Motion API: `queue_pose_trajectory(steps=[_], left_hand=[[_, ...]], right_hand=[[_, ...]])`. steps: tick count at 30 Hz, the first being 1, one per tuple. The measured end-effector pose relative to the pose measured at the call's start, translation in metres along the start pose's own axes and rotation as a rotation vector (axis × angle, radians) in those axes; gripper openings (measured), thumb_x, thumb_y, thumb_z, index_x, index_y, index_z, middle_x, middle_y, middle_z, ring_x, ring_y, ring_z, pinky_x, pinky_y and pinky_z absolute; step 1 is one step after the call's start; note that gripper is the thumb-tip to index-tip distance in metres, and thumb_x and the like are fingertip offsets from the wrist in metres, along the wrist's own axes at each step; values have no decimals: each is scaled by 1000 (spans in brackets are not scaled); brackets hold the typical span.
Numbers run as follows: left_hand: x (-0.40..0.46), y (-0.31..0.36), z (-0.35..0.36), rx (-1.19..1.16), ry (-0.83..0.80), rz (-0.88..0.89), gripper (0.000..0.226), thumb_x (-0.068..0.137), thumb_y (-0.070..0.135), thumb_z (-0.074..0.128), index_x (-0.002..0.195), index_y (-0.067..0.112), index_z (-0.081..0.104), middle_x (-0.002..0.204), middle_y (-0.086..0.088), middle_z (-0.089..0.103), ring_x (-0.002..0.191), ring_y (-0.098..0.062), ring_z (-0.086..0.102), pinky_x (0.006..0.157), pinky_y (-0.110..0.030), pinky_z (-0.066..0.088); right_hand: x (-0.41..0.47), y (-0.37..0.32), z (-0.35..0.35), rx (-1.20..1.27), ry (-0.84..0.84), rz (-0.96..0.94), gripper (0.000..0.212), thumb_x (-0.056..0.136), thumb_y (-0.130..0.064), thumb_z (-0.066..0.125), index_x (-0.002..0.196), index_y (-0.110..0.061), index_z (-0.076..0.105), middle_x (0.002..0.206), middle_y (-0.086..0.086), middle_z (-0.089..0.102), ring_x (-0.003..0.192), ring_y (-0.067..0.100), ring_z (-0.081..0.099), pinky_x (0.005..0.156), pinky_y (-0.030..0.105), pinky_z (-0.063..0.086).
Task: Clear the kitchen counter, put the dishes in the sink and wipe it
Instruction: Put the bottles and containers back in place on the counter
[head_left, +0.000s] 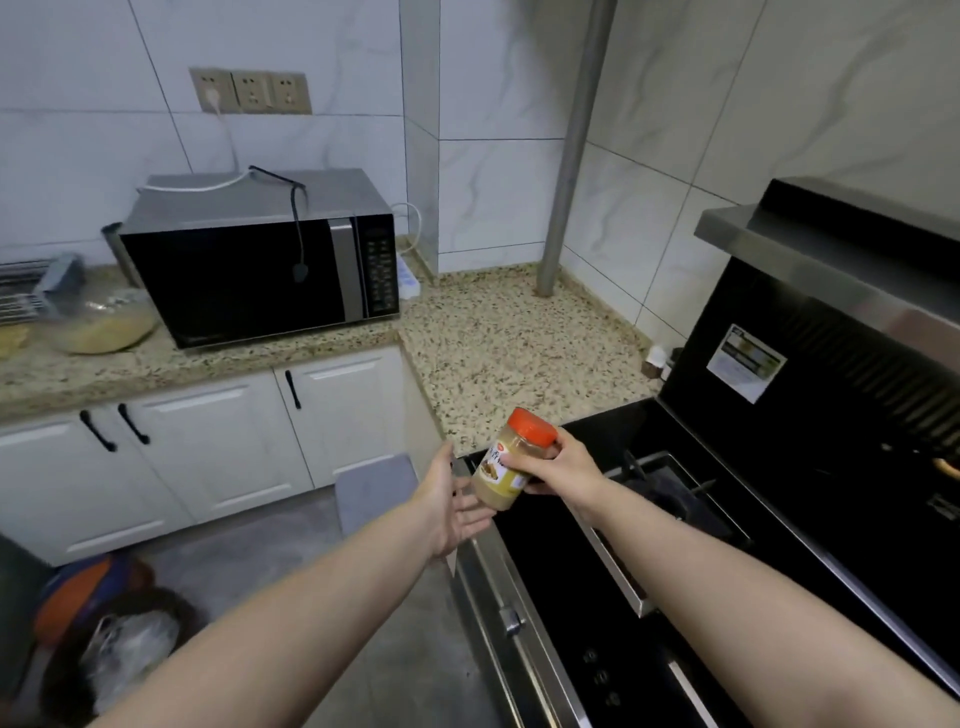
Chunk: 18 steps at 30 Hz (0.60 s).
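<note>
- The right hand (558, 470) gripped a seasoning jar (511, 462), with fingers curled round its upper body just below the orange lid (532, 427).
- The jar was held in the air, tilted with the lid up and to the right, above the near edge of the desk (509, 353) where the desk meets the black stove (649, 519).
- The jar held a tan powder and carried a yellow label; the label text was too small to read.
- The left hand (457, 506) was wide, palm turned up and fingers extended, just below and to the left of the jar's base. Contact between the fingertips and the jar could not be determined.
- A microwave (260, 265) stood on the left run of the desk, against the tiled wall, with a black cord (297, 228) hanging over its door.
- A clear bowl (101, 322) with yellow contents sat on the desk just left of the microwave.
- A white power strip (408, 278) lay on the desk just right of the microwave.
- A grey pipe (571, 156) rose from the far corner of the desk.
- Small bottles (657, 361) stood at the right edge of the desk, beside the stove's raised black panel.
- White cabinet doors (208, 436) with black handles ran below the desk.
</note>
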<state>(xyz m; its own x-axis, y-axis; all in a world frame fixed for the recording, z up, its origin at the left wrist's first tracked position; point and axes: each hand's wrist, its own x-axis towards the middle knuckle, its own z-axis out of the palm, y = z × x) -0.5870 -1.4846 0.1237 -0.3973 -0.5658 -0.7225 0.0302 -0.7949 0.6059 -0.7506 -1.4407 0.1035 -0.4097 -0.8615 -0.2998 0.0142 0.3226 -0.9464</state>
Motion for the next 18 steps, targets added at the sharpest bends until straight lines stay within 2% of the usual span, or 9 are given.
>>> queue_pose_trajectory(steps=[4, 8, 11, 14, 18], left_hand=[[49, 49, -5, 52, -30, -24, 73, 94, 64, 33, 134, 4, 46, 126, -21, 59, 120, -37, 56, 100, -42, 45], [100, 102, -12, 93, -78, -53, 73, 93, 66, 34, 127, 4, 51, 105, -19, 65, 107, -35, 61, 92, -40, 48], [131, 139, -17, 112, -142, -82, 74, 94, 65, 33, 134, 5, 48, 120, -21, 62, 114, -36, 59, 98, -41, 48], [159, 177, -19, 145, -189, -86, 72, 95, 62, 34, 136, 5, 47, 129, -22, 58, 117, -35, 57, 105, -42, 45], [199, 205, -10, 335, -260, -116, 73, 93, 63, 41, 135, 4, 48, 118, -16, 62, 108, -32, 60, 98, -41, 48]], right_hand=[[59, -15, 14, -9, 20, 21, 65, 64, -23, 93, 120, -17, 61, 104, 1, 75, 97, 16, 72, 84, 38, 61], [110, -37, 33, -1, 84, 17, 63, 66, -17, 92, 121, -16, 59, 106, 2, 74, 92, 15, 73, 72, 30, 61], [143, -59, 43, 12, 141, 26, 57, 68, -14, 90, 116, -19, 60, 100, -2, 74, 85, 11, 73, 68, 28, 60], [170, -78, 50, 20, 184, 36, 59, 69, -17, 90, 118, -22, 59, 107, -2, 72, 94, 14, 71, 81, 37, 61], [195, -80, 49, 50, 262, 53, 57, 70, -6, 88, 116, -20, 56, 107, 2, 70, 98, 18, 69, 91, 44, 58]])
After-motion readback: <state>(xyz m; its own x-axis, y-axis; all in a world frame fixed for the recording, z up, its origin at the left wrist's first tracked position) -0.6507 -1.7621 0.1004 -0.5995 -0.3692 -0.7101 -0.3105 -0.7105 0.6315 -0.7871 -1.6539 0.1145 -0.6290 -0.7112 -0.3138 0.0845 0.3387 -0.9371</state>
